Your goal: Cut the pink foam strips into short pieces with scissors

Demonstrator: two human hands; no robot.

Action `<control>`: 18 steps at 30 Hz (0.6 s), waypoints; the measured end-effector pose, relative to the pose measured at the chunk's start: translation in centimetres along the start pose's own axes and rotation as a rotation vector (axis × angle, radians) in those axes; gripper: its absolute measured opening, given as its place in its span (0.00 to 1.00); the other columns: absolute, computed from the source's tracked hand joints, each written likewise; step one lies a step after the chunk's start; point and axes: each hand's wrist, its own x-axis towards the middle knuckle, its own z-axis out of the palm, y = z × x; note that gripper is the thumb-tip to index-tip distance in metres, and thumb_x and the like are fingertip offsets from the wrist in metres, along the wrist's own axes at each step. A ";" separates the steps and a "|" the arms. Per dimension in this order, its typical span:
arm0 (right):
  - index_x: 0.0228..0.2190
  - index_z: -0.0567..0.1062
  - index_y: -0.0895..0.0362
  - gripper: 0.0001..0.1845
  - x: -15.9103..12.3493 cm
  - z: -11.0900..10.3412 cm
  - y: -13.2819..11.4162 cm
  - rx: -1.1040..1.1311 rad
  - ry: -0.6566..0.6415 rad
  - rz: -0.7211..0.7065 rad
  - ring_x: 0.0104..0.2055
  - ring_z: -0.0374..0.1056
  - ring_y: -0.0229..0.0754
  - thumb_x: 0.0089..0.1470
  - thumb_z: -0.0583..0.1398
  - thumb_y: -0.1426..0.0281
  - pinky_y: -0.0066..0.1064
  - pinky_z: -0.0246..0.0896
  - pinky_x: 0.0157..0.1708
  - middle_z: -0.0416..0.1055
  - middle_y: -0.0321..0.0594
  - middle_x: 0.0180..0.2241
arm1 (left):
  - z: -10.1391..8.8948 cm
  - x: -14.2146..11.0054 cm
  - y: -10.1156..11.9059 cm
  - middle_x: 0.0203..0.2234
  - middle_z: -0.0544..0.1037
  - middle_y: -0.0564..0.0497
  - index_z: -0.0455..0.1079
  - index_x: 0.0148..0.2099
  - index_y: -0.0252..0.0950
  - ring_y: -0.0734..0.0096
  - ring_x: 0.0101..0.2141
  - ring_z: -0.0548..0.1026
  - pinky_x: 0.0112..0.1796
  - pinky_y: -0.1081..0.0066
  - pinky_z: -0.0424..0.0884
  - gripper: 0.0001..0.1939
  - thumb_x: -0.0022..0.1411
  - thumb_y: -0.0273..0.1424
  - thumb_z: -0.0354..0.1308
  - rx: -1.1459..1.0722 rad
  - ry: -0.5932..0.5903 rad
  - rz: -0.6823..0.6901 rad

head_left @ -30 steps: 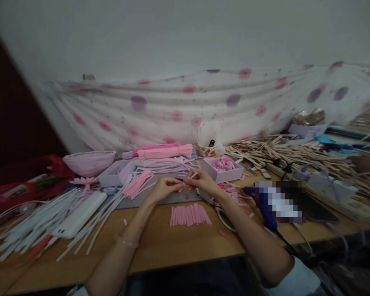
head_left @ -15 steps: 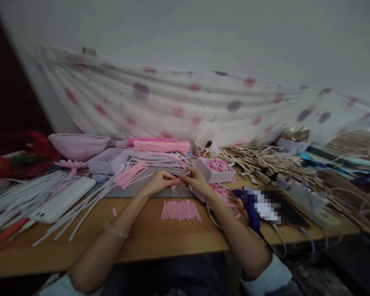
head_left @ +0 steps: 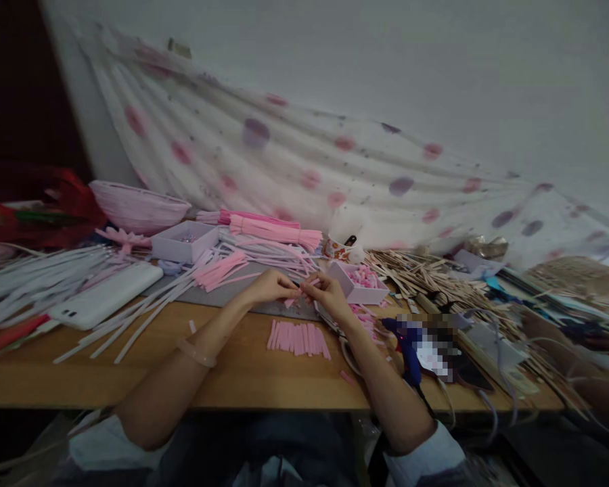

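My left hand (head_left: pixel 273 287) and my right hand (head_left: pixel 327 292) meet over the grey mat, fingertips pinched close together. Between them is a small pink strip (head_left: pixel 290 304); its exact shape is mostly covered by the fingers. A thin dark bit shows near my left fingertips, too small to name. Just below lies a row of short pink strips (head_left: pixel 298 339) side by side on the wooden table (head_left: pixel 264 382). Scissors (head_left: pixel 346 346) lie partly hidden under my right forearm. Beside my right hand stands a white box (head_left: pixel 368 295) of small pink pieces.
A blue glue gun (head_left: pixel 410 348) and a phone (head_left: pixel 474 375) lie right, near cables and wooden sticks (head_left: pixel 436 277). Pink strip bundles (head_left: pixel 277 231), another white box (head_left: pixel 183 245), a woven basket (head_left: pixel 139 208) and long pale strips stand left and behind. Another person's arm (head_left: pixel 543 335) seems to reach in at right.
The camera view has tilted, so the table slants down to the right. My hands stay together, still pinching, with only slight finger movement. The row of strips looks the same.
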 end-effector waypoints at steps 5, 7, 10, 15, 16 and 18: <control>0.23 0.70 0.57 0.21 0.0 0.0 -0.2 0.032 0.002 0.029 0.18 0.64 0.33 0.36 0.67 0.53 0.26 0.61 0.20 0.71 0.34 0.19 | 0.1 -0.2 0.1 0.20 0.77 0.49 0.79 0.30 0.31 0.75 0.20 0.68 0.24 0.76 0.64 0.18 0.45 0.43 0.63 -0.080 0.012 -0.027; 0.23 0.70 0.57 0.22 0.0 0.0 -0.3 0.048 0.010 0.040 0.18 0.64 0.33 0.35 0.67 0.53 0.26 0.62 0.21 0.71 0.34 0.19 | 0.2 -0.2 0.1 0.21 0.78 0.49 0.79 0.30 0.31 0.75 0.20 0.68 0.24 0.76 0.64 0.19 0.45 0.43 0.63 -0.091 0.017 -0.030; 0.23 0.70 0.57 0.22 0.0 0.0 -0.3 0.068 0.010 0.040 0.18 0.64 0.33 0.35 0.68 0.53 0.26 0.62 0.21 0.72 0.34 0.19 | 0.1 -0.3 0.2 0.20 0.77 0.49 0.79 0.30 0.31 0.75 0.20 0.68 0.24 0.76 0.64 0.19 0.45 0.44 0.63 -0.099 0.015 -0.038; 0.24 0.70 0.57 0.20 0.0 -0.2 -0.1 0.090 0.005 0.038 0.18 0.64 0.32 0.37 0.68 0.55 0.25 0.62 0.21 0.71 0.33 0.19 | 0.1 -0.4 0.4 0.16 0.74 0.51 0.77 0.26 0.30 0.76 0.20 0.67 0.23 0.77 0.63 0.19 0.46 0.44 0.62 -0.084 0.022 -0.020; 0.24 0.70 0.57 0.20 0.0 -0.2 -0.1 0.095 0.005 0.038 0.18 0.64 0.32 0.37 0.68 0.55 0.25 0.62 0.21 0.71 0.33 0.19 | 0.1 -0.4 0.5 0.16 0.73 0.51 0.77 0.25 0.30 0.76 0.19 0.67 0.23 0.77 0.62 0.18 0.46 0.44 0.62 -0.085 0.022 -0.020; 0.24 0.70 0.58 0.20 0.1 -0.2 0.0 0.094 0.007 0.035 0.19 0.64 0.33 0.37 0.67 0.55 0.25 0.62 0.21 0.71 0.34 0.19 | 0.1 -0.4 0.4 0.15 0.73 0.52 0.76 0.24 0.30 0.76 0.19 0.66 0.23 0.77 0.62 0.18 0.46 0.43 0.62 -0.087 0.015 -0.016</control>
